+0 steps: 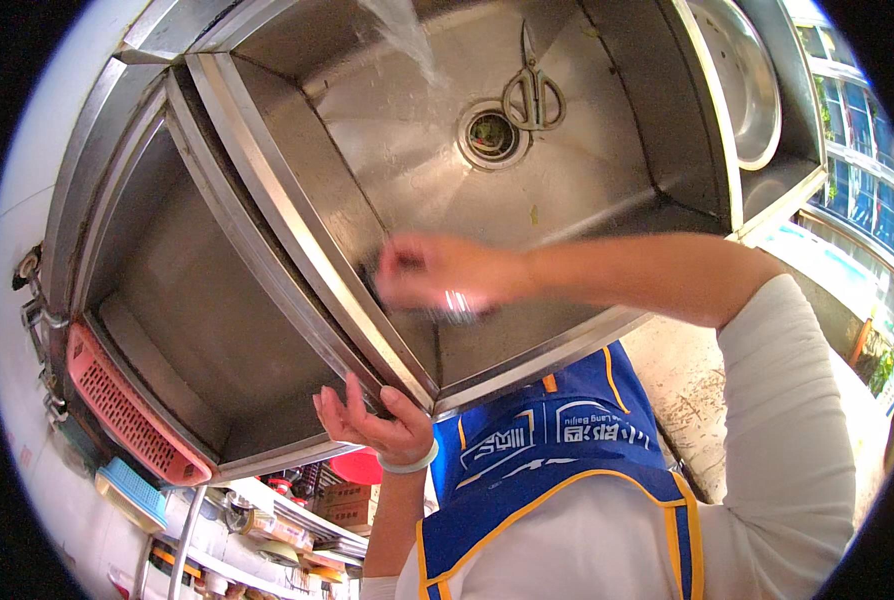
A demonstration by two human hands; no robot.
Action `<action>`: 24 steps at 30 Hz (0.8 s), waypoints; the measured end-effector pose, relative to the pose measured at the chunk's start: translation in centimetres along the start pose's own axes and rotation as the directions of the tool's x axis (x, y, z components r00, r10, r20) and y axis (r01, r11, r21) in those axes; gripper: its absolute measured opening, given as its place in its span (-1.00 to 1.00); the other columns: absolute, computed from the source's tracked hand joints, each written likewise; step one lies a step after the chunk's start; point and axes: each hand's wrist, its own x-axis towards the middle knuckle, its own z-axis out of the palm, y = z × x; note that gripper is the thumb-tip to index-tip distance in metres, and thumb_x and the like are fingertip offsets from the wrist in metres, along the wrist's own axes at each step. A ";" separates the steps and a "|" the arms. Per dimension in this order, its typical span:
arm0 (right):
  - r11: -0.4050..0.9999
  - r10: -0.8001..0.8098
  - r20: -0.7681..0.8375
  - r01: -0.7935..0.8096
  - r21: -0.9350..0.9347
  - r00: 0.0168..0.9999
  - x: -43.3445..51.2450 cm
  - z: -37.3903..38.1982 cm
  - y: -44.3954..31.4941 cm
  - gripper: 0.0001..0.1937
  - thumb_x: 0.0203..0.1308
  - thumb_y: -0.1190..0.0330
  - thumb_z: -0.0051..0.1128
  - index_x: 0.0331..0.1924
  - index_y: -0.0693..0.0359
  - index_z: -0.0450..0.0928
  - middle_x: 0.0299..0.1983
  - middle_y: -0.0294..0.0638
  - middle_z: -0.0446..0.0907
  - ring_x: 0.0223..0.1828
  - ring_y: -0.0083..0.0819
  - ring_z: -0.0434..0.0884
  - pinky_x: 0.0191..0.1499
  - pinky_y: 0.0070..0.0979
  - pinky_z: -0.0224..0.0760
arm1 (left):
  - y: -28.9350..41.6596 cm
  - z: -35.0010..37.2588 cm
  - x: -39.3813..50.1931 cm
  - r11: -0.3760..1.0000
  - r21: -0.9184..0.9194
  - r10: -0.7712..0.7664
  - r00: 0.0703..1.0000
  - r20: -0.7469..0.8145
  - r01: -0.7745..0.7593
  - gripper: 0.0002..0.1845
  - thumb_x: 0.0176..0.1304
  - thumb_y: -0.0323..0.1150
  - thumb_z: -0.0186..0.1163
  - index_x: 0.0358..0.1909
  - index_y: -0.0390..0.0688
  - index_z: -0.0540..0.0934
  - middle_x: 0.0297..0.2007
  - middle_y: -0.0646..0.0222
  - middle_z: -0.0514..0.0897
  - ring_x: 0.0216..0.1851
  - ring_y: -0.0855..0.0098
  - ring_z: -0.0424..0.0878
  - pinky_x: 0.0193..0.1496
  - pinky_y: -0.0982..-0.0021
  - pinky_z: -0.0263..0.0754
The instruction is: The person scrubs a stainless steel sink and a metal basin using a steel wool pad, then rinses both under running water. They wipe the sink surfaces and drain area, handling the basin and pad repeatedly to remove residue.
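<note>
My right hand (451, 271) is blurred and reaches from the right over the near left part of a stainless steel sink basin (424, 180). Something shiny shows at its underside; blur hides what it is and how the fingers are closed. My left hand (379, 427), with a pale bangle at the wrist, is by the sink's near rim, palm up, fingers apart and nothing in it. Metal scissors (535, 105) lie in the basin, handles beside the drain (493, 136), blades pointing away. Water (402, 37) streams in at the top.
Left of the basin is a second basin (199, 247), with a pink perforated basket (128, 409) beyond its outer edge. A blue basket (133, 487) is lower left. A round metal bowl (747, 90) stands at upper right. Shelves with goods are below left.
</note>
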 end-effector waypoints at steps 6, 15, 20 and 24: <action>0.864 -0.460 0.411 0.504 0.002 0.787 -0.6 2.7 12.7 -0.79 0.16 0.27 0.32 -0.34 0.23 0.59 -0.35 -0.07 0.63 -0.25 -0.14 0.65 -0.18 -0.25 0.47 | 0.2 0.1 -0.1 0.999 0.008 0.046 0.998 -0.040 -0.046 -0.52 0.41 -0.29 0.05 0.21 -0.46 0.41 0.30 -0.16 0.17 0.40 -0.10 0.10 0.45 -0.15 0.03; 0.866 -0.312 0.251 0.383 -0.322 0.916 -2.8 3.0 9.9 -0.82 0.23 0.28 0.14 -0.28 0.22 0.64 -0.29 0.05 0.67 -0.21 0.11 0.64 -0.15 -0.05 0.49 | 0.4 0.3 0.2 0.995 0.013 0.100 0.994 -0.051 -0.100 -0.54 0.38 -0.31 0.11 0.17 -0.44 0.43 0.26 -0.16 0.23 0.38 -0.08 0.12 0.44 -0.16 0.06; 0.769 -0.514 0.301 0.587 -0.253 0.804 -2.8 2.2 11.3 -0.84 0.26 0.31 0.09 -0.29 0.22 0.61 -0.33 0.07 0.64 -0.23 0.12 0.62 -0.17 -0.01 0.47 | 0.4 0.2 0.1 0.993 0.056 0.108 0.993 -0.038 -0.106 -0.55 0.37 -0.30 0.13 0.17 -0.42 0.44 0.24 -0.14 0.25 0.38 -0.05 0.14 0.42 -0.16 0.10; 0.741 -0.236 0.254 0.343 -0.578 0.938 2.0 1.0 14.2 -0.88 0.23 0.37 0.07 -0.33 0.21 0.59 -0.40 0.10 0.61 -0.26 0.12 0.60 -0.17 -0.01 0.45 | 0.3 -0.1 0.1 0.984 0.089 0.160 0.986 -0.051 -0.155 -0.56 0.35 -0.31 0.14 0.16 -0.40 0.46 0.21 -0.09 0.27 0.35 -0.02 0.21 0.40 -0.14 0.14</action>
